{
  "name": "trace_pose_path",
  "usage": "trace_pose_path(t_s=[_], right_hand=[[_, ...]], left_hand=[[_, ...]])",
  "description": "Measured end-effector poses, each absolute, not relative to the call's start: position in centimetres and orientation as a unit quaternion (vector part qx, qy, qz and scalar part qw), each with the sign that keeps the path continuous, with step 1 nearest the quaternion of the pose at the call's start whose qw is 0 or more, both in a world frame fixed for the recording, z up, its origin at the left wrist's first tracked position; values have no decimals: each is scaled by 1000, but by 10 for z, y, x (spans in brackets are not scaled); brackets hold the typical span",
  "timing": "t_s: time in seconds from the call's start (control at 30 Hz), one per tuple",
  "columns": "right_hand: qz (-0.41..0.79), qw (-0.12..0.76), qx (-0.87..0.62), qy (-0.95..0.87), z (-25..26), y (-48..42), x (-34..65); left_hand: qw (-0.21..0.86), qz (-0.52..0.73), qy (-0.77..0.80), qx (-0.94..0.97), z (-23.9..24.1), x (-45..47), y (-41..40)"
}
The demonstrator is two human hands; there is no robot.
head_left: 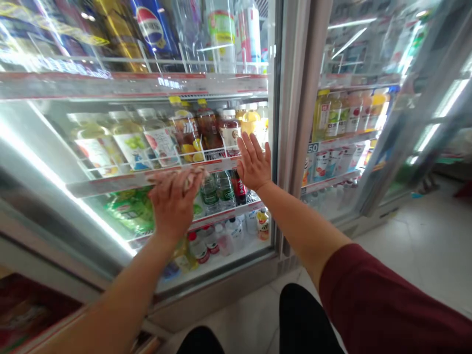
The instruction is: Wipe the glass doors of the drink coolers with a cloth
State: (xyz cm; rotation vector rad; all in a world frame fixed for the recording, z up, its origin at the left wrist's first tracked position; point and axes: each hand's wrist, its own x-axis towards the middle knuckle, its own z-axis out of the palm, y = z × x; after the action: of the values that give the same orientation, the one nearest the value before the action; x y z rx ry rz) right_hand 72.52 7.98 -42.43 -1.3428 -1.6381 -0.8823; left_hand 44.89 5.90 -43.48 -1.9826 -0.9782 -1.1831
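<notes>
My left hand (pixel 171 206) presses a crumpled, pale cloth (pixel 195 176) against the glass door (pixel 121 109) of a drinks fridge. The cloth shows along the fingertips; the palm side is hidden, and the hand is a little blurred. Higher and to the right, my right hand (pixel 255 164) is spread with its palm toward the same glass, near the door's right frame (pixel 291 123). It holds nothing. Behind the glass, tea bottles with yellow caps (pixel 184 128) and white-capped juice bottles (pixel 129 140) stand on a middle shelf.
Green bottles (pixel 210 191) and small red-capped bottles (pixel 199 248) fill lower shelves. A blue Pepsi bottle (pixel 153 29) stands on the top shelf. Another glass-fronted fridge section (pixel 342 118) is to the right, beside pale floor tiles (pixel 416 255). My dark-clad knees (pixel 306 314) are below.
</notes>
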Motion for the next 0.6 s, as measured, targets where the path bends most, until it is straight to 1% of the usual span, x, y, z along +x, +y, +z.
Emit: trace_pose_path(t_s=[0.07, 0.23, 0.3, 0.37, 0.47, 0.53, 0.6], right_hand=[[-353, 408, -538, -648, -424, 80, 725], [-346, 417, -533, -650, -426, 81, 726], [-345, 423, -527, -652, -427, 82, 726], [-345, 424, -528, -649, -426, 82, 726], [-351, 425, -533, -642, -425, 80, 725], [-354, 426, -535, -638, -425, 79, 725], [-355, 427, -535, -636, -425, 79, 725]], left_hand=[[328, -429, -363, -759, -438, 438, 61], [385, -497, -380, -678, -384, 404, 71], [395, -511, -377, -665, -393, 399, 70], [391, -496, -373, -680, -425, 400, 66], [336, -437, -375, -746, -469, 400, 60], [326, -424, -368, -761, -468, 393, 62], [359, -449, -364, -733, -443, 383, 67]])
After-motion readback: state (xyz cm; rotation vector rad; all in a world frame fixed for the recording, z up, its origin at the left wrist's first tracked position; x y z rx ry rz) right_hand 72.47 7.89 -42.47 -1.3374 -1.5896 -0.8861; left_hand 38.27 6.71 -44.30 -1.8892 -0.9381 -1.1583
